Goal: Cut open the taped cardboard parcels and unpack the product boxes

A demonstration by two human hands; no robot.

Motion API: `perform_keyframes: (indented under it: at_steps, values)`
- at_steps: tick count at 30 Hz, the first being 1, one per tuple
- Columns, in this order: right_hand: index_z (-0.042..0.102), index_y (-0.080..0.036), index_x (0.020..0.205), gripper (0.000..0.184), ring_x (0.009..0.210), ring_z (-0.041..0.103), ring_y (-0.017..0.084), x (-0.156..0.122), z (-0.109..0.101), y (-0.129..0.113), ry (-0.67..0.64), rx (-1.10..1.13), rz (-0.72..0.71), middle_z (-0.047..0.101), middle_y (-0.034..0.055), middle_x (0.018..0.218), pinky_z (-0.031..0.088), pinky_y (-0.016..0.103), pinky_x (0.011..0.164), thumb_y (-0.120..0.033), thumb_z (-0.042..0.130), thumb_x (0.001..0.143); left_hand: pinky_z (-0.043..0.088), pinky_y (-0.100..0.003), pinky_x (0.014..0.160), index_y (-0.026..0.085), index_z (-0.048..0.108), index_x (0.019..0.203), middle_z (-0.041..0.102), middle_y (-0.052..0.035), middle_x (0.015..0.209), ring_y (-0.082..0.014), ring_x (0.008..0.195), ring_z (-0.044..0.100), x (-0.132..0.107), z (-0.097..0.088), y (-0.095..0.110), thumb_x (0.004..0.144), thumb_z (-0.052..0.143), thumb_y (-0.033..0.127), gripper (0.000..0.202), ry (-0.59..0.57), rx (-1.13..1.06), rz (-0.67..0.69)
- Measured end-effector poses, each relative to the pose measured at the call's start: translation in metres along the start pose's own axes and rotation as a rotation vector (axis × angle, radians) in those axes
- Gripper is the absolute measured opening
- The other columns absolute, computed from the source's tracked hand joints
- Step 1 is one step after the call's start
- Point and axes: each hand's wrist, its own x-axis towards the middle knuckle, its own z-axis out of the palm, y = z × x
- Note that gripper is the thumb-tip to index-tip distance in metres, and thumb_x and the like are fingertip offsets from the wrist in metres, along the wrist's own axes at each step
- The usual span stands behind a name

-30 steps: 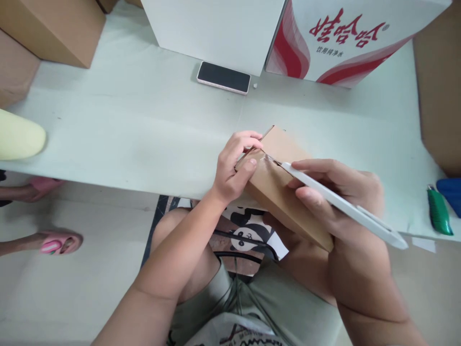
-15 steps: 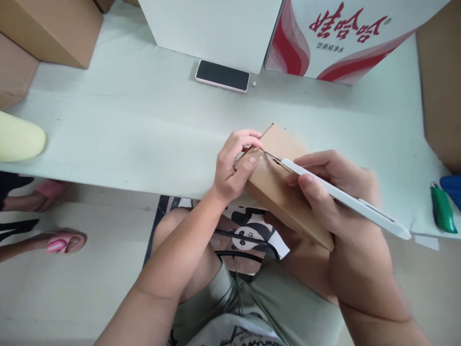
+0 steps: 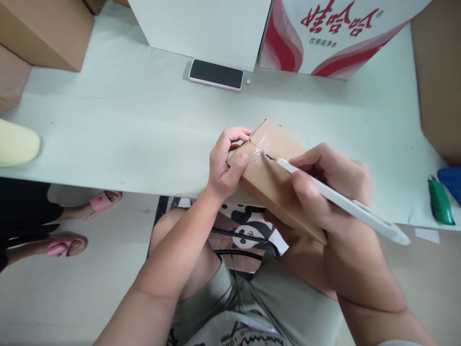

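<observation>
A small brown cardboard box (image 3: 267, 179) is tilted at the table's near edge, with clear tape (image 3: 260, 150) across its upper end. My left hand (image 3: 229, 161) grips that end, its thumb on the near face and its fingers curled over the far side. A white utility knife (image 3: 347, 203) lies slantwise in my right hand (image 3: 333, 185), pinched between thumb and fingers. Its thin blade (image 3: 269, 157) touches the box by the taped seam, and a slit shows there. How deep the tip sits is hidden.
Beyond the box are a phone (image 3: 216, 75), a white box (image 3: 201, 31) and a red-and-white carton (image 3: 331, 43). A green cutter (image 3: 441, 201) lies at the right edge. Brown boxes (image 3: 50, 31) and a pale yellow object (image 3: 16, 143) are left. Someone's feet in pink sandals (image 3: 104, 202) stand nearby.
The knife has pulled back slightly along the seam, and its tip is farther from my left fingers. More of the tape shows. At left, the other person has stepped further into view.
</observation>
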Motion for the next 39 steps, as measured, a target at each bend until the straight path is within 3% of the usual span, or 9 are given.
perform_keyframes:
  at_steps: [5, 11, 22, 28, 34, 39]
  values:
    - [0.063, -0.024, 0.082, 0.019, 0.051, 0.049, 0.011, -0.005, 0.002, 0.006, 0.051, 0.054, 0.060, 0.059, -0.0019, 0.061, 0.038, 0.027, 0.048, -0.040, 0.064, 0.093, 0.057, -0.045, 0.088, 0.027, 0.057, 0.108, 0.070, -0.0092, 0.115, -0.0294, 0.114, 0.068, 0.000, -0.001, 0.000, 0.098, 0.048, 0.064, 0.040, -0.010, 0.045, -0.021]
    - [0.071, -0.027, 0.107, 0.034, 0.058, 0.061, 0.014, -0.003, 0.000, 0.015, -0.025, 0.208, 0.047, 0.070, 0.0005, 0.074, 0.045, 0.028, 0.053, -0.057, 0.056, 0.100, 0.057, -0.046, 0.088, 0.027, 0.058, 0.109, 0.070, -0.0095, 0.115, -0.0289, 0.112, 0.068, 0.000, 0.000, -0.002, 0.097, 0.049, 0.066, 0.042, 0.007, 0.064, -0.020]
    - [0.075, -0.024, 0.106, 0.024, 0.056, 0.060, 0.012, 0.004, 0.001, 0.002, -0.066, 0.043, -0.043, 0.073, 0.0006, 0.076, 0.045, 0.025, 0.056, -0.037, 0.057, 0.100, 0.058, -0.045, 0.087, 0.026, 0.059, 0.109, 0.070, -0.0093, 0.116, -0.0283, 0.113, 0.068, 0.001, -0.001, 0.000, 0.098, 0.048, 0.065, 0.042, -0.011, 0.063, -0.017]
    - [0.075, -0.022, 0.106, 0.021, 0.062, 0.061, 0.011, 0.006, 0.001, -0.001, -0.091, 0.003, -0.067, 0.073, 0.0011, 0.081, 0.045, 0.024, 0.060, -0.033, 0.059, 0.097, 0.058, -0.040, 0.086, 0.027, 0.063, 0.109, 0.070, -0.0079, 0.116, -0.0258, 0.111, 0.069, 0.001, 0.000, -0.001, 0.097, 0.055, 0.057, 0.034, 0.025, -0.014, 0.015]
    - [0.073, -0.021, 0.088, 0.015, 0.054, 0.055, 0.010, 0.000, 0.001, 0.007, 0.020, 0.050, -0.004, 0.065, -0.0015, 0.065, 0.037, 0.025, 0.051, -0.024, 0.059, 0.092, 0.058, -0.041, 0.088, 0.026, 0.061, 0.108, 0.072, -0.0096, 0.116, -0.0267, 0.111, 0.069, 0.001, -0.001, 0.000, 0.095, 0.053, 0.063, 0.041, 0.015, 0.041, -0.027]
    - [0.078, -0.023, 0.091, 0.020, 0.052, 0.059, 0.012, -0.005, 0.004, 0.015, 0.211, 0.166, 0.003, 0.066, -0.0020, 0.065, 0.042, 0.026, 0.048, -0.024, 0.058, 0.090, 0.058, -0.040, 0.086, 0.026, 0.063, 0.108, 0.072, -0.0098, 0.115, -0.0265, 0.110, 0.069, 0.001, 0.000, 0.000, 0.094, 0.054, 0.064, 0.042, 0.034, 0.030, -0.020]
